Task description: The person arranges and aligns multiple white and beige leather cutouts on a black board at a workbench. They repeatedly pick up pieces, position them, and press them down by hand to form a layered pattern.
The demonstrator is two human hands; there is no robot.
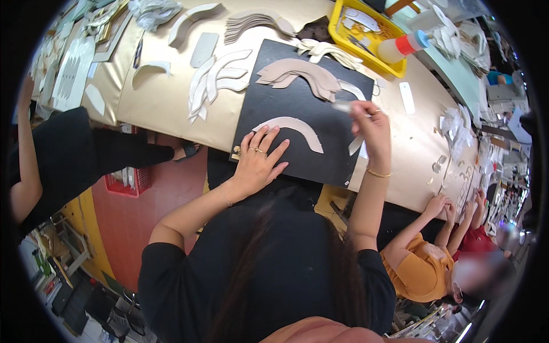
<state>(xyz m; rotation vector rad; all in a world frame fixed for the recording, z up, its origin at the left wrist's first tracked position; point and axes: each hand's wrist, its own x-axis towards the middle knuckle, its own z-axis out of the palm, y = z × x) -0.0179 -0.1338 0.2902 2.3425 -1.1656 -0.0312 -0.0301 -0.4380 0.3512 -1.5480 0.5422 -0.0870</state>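
A curved pale pink strip [294,127] lies on a black board [323,163] before me. My left hand [260,160] rests with fingers spread on the strip's left end and the board beside it. Over the board's right side, my right hand [370,128] is closed round a slim pale tool [342,107]; its tip is blurred, so its kind cannot be told. A white strip end [355,145] shows below that hand. Farther up the board lies a fanned pile of pinkish-beige curved pieces [303,74], with cream curved pieces [329,52] beyond it.
White curved pieces [214,80] lie left of the board, grey-beige stacks [257,26] behind. A yellow tray [366,48] stands at the back right, beside a bottle with a red band [400,48]. Co-workers sit at the right; another person [63,166] stands at the left.
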